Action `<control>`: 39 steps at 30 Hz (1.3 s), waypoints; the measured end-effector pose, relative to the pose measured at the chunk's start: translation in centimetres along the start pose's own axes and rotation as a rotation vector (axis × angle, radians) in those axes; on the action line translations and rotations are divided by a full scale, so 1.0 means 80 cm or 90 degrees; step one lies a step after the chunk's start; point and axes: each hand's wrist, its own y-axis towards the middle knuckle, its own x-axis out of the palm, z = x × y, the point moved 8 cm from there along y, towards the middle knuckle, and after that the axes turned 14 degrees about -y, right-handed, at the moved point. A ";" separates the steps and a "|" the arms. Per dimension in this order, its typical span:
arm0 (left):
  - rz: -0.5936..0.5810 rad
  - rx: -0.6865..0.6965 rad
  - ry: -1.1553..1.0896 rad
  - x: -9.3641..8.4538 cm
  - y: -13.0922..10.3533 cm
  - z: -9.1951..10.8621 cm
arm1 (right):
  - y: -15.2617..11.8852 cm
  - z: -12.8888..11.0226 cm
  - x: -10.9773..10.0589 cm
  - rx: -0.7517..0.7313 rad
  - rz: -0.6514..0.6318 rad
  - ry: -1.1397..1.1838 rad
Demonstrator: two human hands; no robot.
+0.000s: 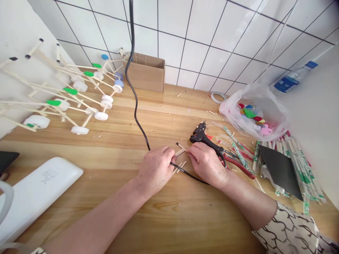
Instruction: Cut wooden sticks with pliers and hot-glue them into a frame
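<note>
Just left of the black glue gun (pixel 209 141), the person holds a small joined piece of pale, thin wooden sticks (pixel 180 152), one of them dark-tipped, above the light wooden tabletop (pixel 169 218). The left hand (pixel 158 165) has its grip closed on one end of this piece; the right hand (pixel 208 163), right beside the gun, has its grip pinched at the other end. Below and left of the gun, two short loose pale sticks (pixel 180 167) lie under a black rubbery cable (pixel 136 106), which passes by the left hand. Red-handled metal pliers (pixel 239 165) lie right of the gun, near the right hand. Farther right and beyond it stands a translucent plastic bag (pixel 231 118) of small coloured pieces; far left of it stand pale stick frames with white wheels (pixel 101 116).
</note>
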 end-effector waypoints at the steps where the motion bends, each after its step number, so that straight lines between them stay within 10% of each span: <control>1: 0.002 0.001 -0.006 0.000 0.000 0.000 | 0.000 0.000 0.000 -0.002 0.004 0.000; 39: -0.017 0.031 0.022 0.002 0.000 -0.002 | -0.001 0.005 -0.004 0.024 0.022 0.030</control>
